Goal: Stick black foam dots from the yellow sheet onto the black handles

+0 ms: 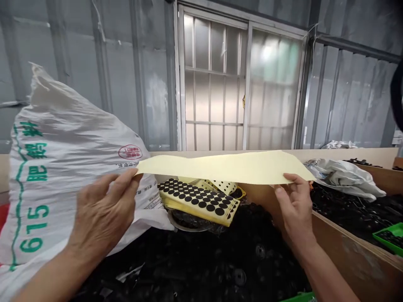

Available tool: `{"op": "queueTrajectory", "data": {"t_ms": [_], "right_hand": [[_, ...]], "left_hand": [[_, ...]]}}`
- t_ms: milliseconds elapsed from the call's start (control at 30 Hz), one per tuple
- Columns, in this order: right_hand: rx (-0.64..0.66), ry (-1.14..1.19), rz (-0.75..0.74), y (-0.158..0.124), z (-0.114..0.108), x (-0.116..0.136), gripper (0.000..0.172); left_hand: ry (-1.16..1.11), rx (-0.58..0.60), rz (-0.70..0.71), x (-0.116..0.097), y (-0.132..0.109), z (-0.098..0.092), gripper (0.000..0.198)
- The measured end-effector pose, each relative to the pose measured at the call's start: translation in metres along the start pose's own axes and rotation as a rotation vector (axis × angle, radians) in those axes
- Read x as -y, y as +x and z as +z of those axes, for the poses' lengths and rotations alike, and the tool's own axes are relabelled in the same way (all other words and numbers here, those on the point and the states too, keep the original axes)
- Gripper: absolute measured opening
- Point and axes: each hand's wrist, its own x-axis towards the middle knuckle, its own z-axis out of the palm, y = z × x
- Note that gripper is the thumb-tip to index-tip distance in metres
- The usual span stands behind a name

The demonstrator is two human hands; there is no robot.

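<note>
A pale yellow sheet (pixel 229 167) is stretched flat in the air between both hands. My left hand (pixel 103 214) pinches its left corner. My right hand (pixel 294 205) pinches its right edge. Below the sheet lies a stack of yellow sheets covered with rows of round black pads (pixel 201 201). That stack rests on a heap of black rubber parts (pixel 220 260) inside a wooden bin.
A big white woven sack with green print (pixel 53 167) stands at the left. A wooden divider (pixel 346 247) runs along the right, with more black parts, a crumpled white bag (pixel 343 174) and a green tray (pixel 392 237) beyond it. A barred window (pixel 220 84) is behind.
</note>
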Motion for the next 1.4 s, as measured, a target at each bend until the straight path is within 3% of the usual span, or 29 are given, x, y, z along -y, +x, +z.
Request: {"op": "queueTrajectory", "data": {"t_ms": [100, 200, 333, 433, 567, 700, 867, 1000, 1100, 1233, 1333, 1400], "right_hand": [[0.054, -0.243, -0.014, -0.002, 0.018, -0.018, 0.040], [0.197, -0.416, 0.010, 0.002, 0.043, -0.042, 0.041], [0.491, -0.495, 0.027, 0.008, 0.079, -0.078, 0.041], [0.660, -0.536, 0.043, 0.010, 0.091, -0.096, 0.042], [0.780, -0.553, 0.056, 0.007, 0.091, -0.103, 0.029], [0.847, -0.562, 0.062, -0.001, 0.091, -0.105, 0.024], [0.857, -0.571, 0.021, -0.006, 0.096, -0.104, 0.022], [0.889, -0.512, -0.047, -0.010, 0.091, -0.097, 0.024], [0.918, -0.433, -0.070, -0.014, 0.084, -0.088, 0.031], [0.932, -0.323, -0.068, -0.019, 0.084, -0.073, 0.051], [0.982, -0.275, -0.098, -0.029, 0.085, -0.049, 0.051], [1.044, -0.234, -0.185, -0.041, 0.084, -0.028, 0.047]], "left_hand": [[0.107, 0.238, -0.078, -0.018, 0.012, 0.038, 0.041], [0.060, 0.445, -0.143, -0.029, 0.013, 0.080, 0.047], [0.001, 0.623, -0.233, -0.038, 0.010, 0.141, 0.036], [-0.070, 0.761, -0.283, -0.044, 0.003, 0.174, 0.028], [-0.157, 0.841, -0.269, -0.047, -0.008, 0.188, 0.033], [-0.235, 0.873, -0.224, -0.039, -0.009, 0.178, 0.032], [-0.337, 0.903, -0.149, -0.023, -0.004, 0.132, 0.043], [-0.424, 0.962, -0.114, -0.002, -0.029, 0.055, 0.050], [-0.463, 0.999, -0.178, 0.023, -0.065, -0.022, 0.050], [-0.335, 1.166, -0.400, 0.046, -0.128, -0.122, 0.050], [-0.212, 1.242, -0.538, 0.042, -0.179, -0.173, 0.044], [-0.199, 1.265, -0.580, 0.030, -0.207, -0.189, 0.042]]}}
